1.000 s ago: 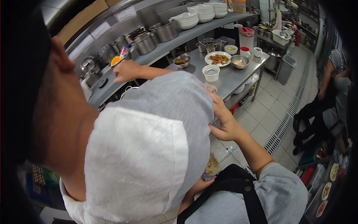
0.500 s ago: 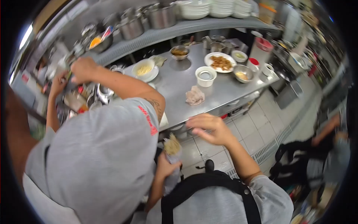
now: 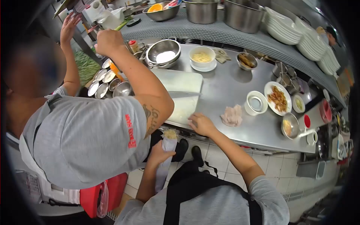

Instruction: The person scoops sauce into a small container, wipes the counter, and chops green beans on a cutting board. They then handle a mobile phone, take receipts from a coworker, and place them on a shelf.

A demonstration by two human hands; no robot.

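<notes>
While the left hand point(image 3: 161, 153) grips a bundle point(image 3: 170, 145) over tiles point(image 3: 216, 154), the right point(image 3: 203, 125) spreads loosely at the counter point(image 3: 225, 93).

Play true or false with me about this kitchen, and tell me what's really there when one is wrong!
1. The camera wearer's left hand holds a wrapped bundle with pale strands poking out. True.
2. The camera wearer's right hand is holding a red cup. False: it holds nothing we can see and is by the white cutting board.
3. A crumpled pale cloth lies on the steel worktop. True.
4. The stacked white dishes are on the floor. False: they are up on the shelf.
5. In the picture, the white plate of brown food is right of the white tub. True.
</notes>
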